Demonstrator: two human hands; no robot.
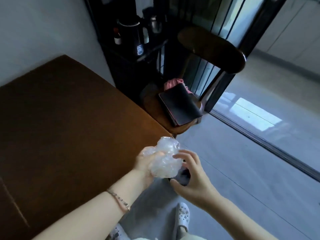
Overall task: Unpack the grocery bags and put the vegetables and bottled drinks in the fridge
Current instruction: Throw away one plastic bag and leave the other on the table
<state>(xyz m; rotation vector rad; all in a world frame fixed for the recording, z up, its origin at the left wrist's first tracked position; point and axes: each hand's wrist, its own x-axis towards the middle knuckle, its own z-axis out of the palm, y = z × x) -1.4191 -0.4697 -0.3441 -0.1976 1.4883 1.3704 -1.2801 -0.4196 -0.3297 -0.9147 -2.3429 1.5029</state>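
A crumpled clear plastic bag [164, 158] is balled up in front of me, just off the near corner of the brown wooden table [69, 118]. My left hand [145, 163] grips the ball from the left side. My right hand [188, 172] hovers at its right side with fingers spread, the fingertips touching or nearly touching the plastic. No vegetables, bottled drinks or fridge are in view.
A dark wooden chair [213, 49] stands beyond the table corner, with a black folder [180, 104] and pink cloth [173, 83] on its seat. Behind it a black shelf holds a kettle [131, 35] and bottles. A sliding glass door [259, 32] is to the right, grey floor [242, 170] below.
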